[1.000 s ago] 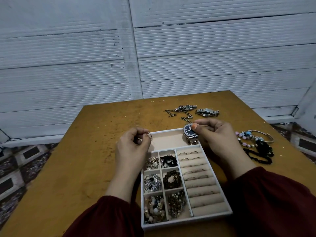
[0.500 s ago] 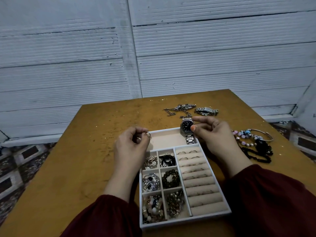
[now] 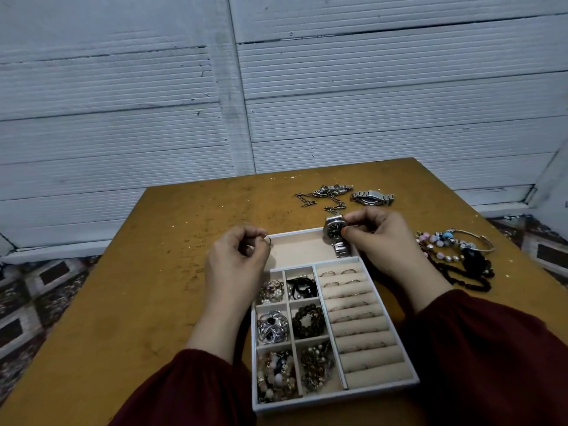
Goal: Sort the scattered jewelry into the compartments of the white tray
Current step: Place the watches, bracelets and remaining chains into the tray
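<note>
The white tray point(image 3: 338, 396) lies on the table before me, its small left compartments filled with jewelry and its right side lined with ring rolls holding several rings. My right hand point(image 3: 384, 241) pinches a silver watch with a dark dial point(image 3: 334, 232) over the far right corner of the tray's long back compartment. My left hand point(image 3: 236, 259) pinches a thin ring point(image 3: 268, 239) at the tray's far left corner. A second watch point(image 3: 372, 198) and a silver chain point(image 3: 325, 196) lie on the table beyond the tray.
Beaded bracelets, a bangle and black bead strands point(image 3: 458, 256) lie in a heap to the right of my right hand. The yellow-brown table point(image 3: 153, 287) stands against a white slatted wall. Patterned floor shows on both sides.
My right hand has carried the dark-dial watch a little farther back, to the tray's far rim. My left hand still holds the ring in the same place.
</note>
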Tool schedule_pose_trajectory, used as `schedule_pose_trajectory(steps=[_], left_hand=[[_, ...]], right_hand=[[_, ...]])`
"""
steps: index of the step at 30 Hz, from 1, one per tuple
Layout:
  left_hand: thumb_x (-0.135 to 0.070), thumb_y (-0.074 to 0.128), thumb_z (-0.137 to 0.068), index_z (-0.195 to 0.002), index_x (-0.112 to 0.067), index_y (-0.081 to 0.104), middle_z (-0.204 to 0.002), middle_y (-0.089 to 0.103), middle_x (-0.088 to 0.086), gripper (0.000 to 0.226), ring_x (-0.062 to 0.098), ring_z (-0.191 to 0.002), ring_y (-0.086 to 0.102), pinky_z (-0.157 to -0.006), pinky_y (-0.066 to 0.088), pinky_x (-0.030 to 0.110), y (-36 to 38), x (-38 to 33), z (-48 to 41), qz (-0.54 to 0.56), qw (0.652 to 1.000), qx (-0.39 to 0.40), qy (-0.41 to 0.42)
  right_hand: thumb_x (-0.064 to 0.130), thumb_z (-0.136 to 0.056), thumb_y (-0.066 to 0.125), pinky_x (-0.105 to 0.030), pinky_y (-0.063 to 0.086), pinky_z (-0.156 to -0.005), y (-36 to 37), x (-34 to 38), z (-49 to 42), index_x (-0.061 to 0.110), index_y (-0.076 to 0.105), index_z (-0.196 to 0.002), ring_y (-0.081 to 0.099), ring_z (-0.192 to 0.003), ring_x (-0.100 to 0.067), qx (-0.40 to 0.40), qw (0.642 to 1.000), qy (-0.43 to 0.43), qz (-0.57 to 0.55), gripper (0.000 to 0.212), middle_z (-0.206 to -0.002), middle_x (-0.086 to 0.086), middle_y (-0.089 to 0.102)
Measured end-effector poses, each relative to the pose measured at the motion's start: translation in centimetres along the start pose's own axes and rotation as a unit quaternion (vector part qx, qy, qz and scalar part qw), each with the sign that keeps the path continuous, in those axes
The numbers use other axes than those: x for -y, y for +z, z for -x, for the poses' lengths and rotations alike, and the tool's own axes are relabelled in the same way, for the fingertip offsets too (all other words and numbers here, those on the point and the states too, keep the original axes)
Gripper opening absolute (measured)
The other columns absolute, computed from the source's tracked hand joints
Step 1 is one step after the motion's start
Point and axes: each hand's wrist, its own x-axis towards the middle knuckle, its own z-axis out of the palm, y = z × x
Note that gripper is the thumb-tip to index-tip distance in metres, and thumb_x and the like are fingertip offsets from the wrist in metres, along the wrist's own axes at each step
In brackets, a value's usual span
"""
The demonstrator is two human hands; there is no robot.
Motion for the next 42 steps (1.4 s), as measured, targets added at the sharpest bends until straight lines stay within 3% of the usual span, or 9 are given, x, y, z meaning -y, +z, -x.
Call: schedule_pose_trajectory(steps=[7, 12, 19, 24, 26, 29, 34, 39, 42], left_hand=[[-0.007, 0.066, -0.083, -0.074, -0.034, 0.062, -0.074, 0.066, -0.010, 0.030, 0.005, -0.066, 0.058, -0.055, 0.044, 0.008, 0.1, 0.1, -0.2, 0.002, 1.000, 0.002, 0.005], [-0.006, 0.066, -0.084, -0.074, -0.034, 0.062, -0.075, 0.066, -0.011, 0.030, 0.005, -0.066, 0.058, -0.054, 0.044, 0.007, 0.2, 0.1, -0.2, 0.006, 1.000, 0.003, 0.004], [-0.009, 0.067, -0.083, -0.074, -0.033, 0.063, -0.074, 0.066, -0.010, 0.026, 0.004, -0.065, 0.058, -0.057, 0.045, 0.012, 0.4, 0.4, -0.3, 0.002, 1.000, 0.004, 0.006], [-0.009, 0.067, -0.083, -0.075, -0.032, 0.063, -0.076, 0.067, -0.007, 0.025, 0.007, -0.066, 0.058, -0.061, 0.045, 0.018, 0.5, 0.4, -0.3, 0.007, 1.000, 0.017, 0.002], [-0.010, 0.067, -0.083, -0.076, -0.032, 0.064, -0.076, 0.067, -0.007, 0.024, 0.006, -0.066, 0.058, -0.061, 0.044, 0.019, 0.5, 0.4, -0.3, 0.007, 1.000, 0.017, 0.001], [-0.010, 0.067, -0.083, -0.077, -0.032, 0.064, -0.078, 0.068, -0.007, 0.024, 0.007, -0.068, 0.059, -0.061, 0.044, 0.020, 0.6, 0.4, -0.4, 0.006, 1.000, 0.019, -0.001], [-0.008, 0.067, -0.083, -0.077, -0.032, 0.062, -0.082, 0.069, -0.006, 0.025, 0.012, -0.077, 0.064, -0.065, 0.048, 0.021, 0.6, 0.1, -0.2, 0.008, 1.000, 0.025, -0.006], [-0.009, 0.067, -0.083, -0.075, -0.033, 0.062, -0.081, 0.069, -0.007, 0.025, 0.010, -0.074, 0.063, -0.063, 0.046, 0.019, 0.7, 0.1, -0.3, 0.007, 1.000, 0.025, -0.004], [-0.009, 0.067, -0.083, -0.076, -0.033, 0.062, -0.080, 0.068, -0.009, 0.026, 0.007, -0.071, 0.061, -0.061, 0.045, 0.014, 0.7, 0.0, -0.3, -0.001, 1.000, 0.029, 0.003]], right_hand=[[-0.005, -0.083, 0.064, -0.012, 0.045, -0.056, -0.5, 0.3, 0.0, 0.015, 0.062, -0.084, 0.057, -0.056, 0.001, 0.022, 0.999, -0.011, -0.027, 0.020, -0.072, -0.001, 0.061], [0.001, -0.087, 0.061, -0.029, 0.050, -0.078, -0.4, 0.2, -0.2, 0.020, 0.065, -0.101, 0.058, -0.076, -0.017, 0.058, 0.998, -0.010, 0.032, 0.024, -0.083, -0.007, 0.059], [0.005, -0.088, 0.058, -0.030, 0.050, -0.073, -0.4, 0.5, -0.7, 0.024, 0.065, -0.113, 0.055, -0.072, -0.017, 0.101, 0.986, -0.033, 0.130, 0.033, -0.083, -0.003, 0.056], [0.020, -0.082, 0.067, -0.032, 0.053, -0.073, -0.4, 0.7, -0.4, 0.030, 0.066, -0.107, 0.059, -0.093, -0.019, 0.098, 0.962, -0.082, 0.240, 0.027, -0.094, 0.002, 0.063], [0.026, -0.081, 0.069, -0.035, 0.048, -0.083, -0.4, 0.5, -0.5, 0.031, 0.066, -0.106, 0.052, -0.101, -0.019, 0.088, 0.960, -0.091, 0.251, 0.026, -0.097, 0.005, 0.059], [0.026, -0.082, 0.069, -0.032, 0.036, -0.092, -0.8, 0.3, -0.6, 0.035, 0.065, -0.103, 0.040, -0.110, -0.015, 0.084, 0.963, -0.091, 0.238, 0.023, -0.104, 0.006, 0.053], [0.037, -0.081, 0.065, -0.046, 0.044, -0.099, -1.4, -0.3, -1.3, 0.048, 0.067, -0.094, 0.052, -0.110, -0.018, 0.102, 0.974, -0.070, 0.192, 0.017, -0.115, 0.005, 0.061], [0.023, -0.087, 0.067, -0.043, 0.051, -0.089, -1.1, -0.7, -1.7, 0.032, 0.068, -0.102, 0.061, -0.091, -0.021, 0.087, 0.982, -0.062, 0.157, 0.018, -0.100, 0.003, 0.064], [0.024, -0.087, 0.067, -0.047, 0.051, -0.089, -0.9, -0.9, -1.7, 0.032, 0.068, -0.103, 0.063, -0.091, -0.023, 0.083, 0.984, -0.065, 0.142, 0.018, -0.102, 0.003, 0.066]])
